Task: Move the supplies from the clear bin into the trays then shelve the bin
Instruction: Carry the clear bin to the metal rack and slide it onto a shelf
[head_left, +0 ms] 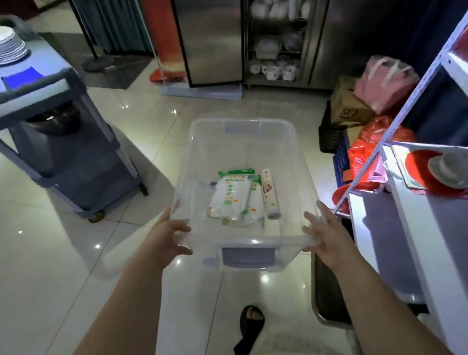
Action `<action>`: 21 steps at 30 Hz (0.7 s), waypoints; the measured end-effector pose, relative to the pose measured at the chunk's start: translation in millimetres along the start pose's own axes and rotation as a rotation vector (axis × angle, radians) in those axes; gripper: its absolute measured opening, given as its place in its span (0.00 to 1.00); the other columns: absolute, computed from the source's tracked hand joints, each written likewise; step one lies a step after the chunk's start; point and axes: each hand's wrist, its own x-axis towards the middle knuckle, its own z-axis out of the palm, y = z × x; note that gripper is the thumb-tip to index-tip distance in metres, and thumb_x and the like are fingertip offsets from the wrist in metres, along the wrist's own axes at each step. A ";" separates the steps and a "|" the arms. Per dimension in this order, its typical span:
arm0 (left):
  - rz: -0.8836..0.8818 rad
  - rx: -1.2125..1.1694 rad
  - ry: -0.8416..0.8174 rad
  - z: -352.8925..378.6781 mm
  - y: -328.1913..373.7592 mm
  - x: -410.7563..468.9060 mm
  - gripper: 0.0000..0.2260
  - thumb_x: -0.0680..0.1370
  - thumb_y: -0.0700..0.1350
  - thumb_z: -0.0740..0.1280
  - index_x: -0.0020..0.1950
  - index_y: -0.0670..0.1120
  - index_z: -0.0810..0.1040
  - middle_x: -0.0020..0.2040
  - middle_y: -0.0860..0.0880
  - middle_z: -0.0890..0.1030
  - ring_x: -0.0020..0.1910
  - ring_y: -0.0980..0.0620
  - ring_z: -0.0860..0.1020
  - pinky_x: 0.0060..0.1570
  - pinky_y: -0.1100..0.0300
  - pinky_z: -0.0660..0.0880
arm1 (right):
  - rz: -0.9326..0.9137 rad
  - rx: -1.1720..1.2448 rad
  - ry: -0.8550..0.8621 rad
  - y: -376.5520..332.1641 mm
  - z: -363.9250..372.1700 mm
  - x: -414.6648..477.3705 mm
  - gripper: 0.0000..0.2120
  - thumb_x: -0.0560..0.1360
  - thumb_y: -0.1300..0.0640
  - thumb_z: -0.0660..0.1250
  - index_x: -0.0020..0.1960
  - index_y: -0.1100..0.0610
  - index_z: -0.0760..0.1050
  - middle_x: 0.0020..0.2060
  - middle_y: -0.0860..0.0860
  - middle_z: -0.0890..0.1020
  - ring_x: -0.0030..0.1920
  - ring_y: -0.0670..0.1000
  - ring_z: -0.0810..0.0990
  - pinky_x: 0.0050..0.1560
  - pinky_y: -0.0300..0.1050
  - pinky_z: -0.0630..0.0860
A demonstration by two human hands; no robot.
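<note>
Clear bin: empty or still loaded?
Still loaded. Green-and-white packets and a white roll lie in the clear bin; left hand and right hand grip its near rim.

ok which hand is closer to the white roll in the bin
Right. The right hand grips the near right corner of the clear bin, on the side where the white roll lies; the left hand grips the near left corner, beyond the packets.
</note>
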 end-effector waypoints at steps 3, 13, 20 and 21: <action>-0.029 -0.009 -0.024 26.6 45.4 58.4 0.33 0.69 0.32 0.56 0.70 0.57 0.67 0.60 0.38 0.72 0.46 0.36 0.75 0.32 0.43 0.78 | -0.010 0.027 0.034 -41.6 13.5 54.9 0.30 0.76 0.69 0.60 0.70 0.42 0.65 0.66 0.52 0.72 0.48 0.52 0.75 0.49 0.58 0.72; -0.107 0.160 -0.220 83.1 121.7 250.3 0.34 0.65 0.28 0.56 0.56 0.62 0.78 0.59 0.40 0.73 0.45 0.40 0.74 0.38 0.44 0.76 | -0.094 0.243 0.206 -73.1 21.1 158.4 0.27 0.78 0.69 0.60 0.72 0.49 0.64 0.54 0.50 0.70 0.52 0.56 0.69 0.53 0.53 0.72; -0.262 0.493 -0.480 148.0 153.1 382.9 0.35 0.64 0.28 0.54 0.58 0.62 0.77 0.54 0.42 0.75 0.40 0.42 0.74 0.37 0.46 0.74 | -0.117 0.417 0.406 -35.2 32.5 200.9 0.39 0.64 0.75 0.60 0.68 0.45 0.70 0.62 0.57 0.78 0.61 0.64 0.77 0.58 0.64 0.73; -0.293 0.545 -0.524 155.8 157.5 398.4 0.36 0.63 0.28 0.54 0.57 0.62 0.78 0.55 0.42 0.76 0.41 0.42 0.74 0.38 0.46 0.74 | -0.097 0.462 0.465 -26.7 39.4 202.7 0.37 0.65 0.74 0.62 0.68 0.46 0.70 0.61 0.56 0.79 0.59 0.63 0.78 0.59 0.67 0.72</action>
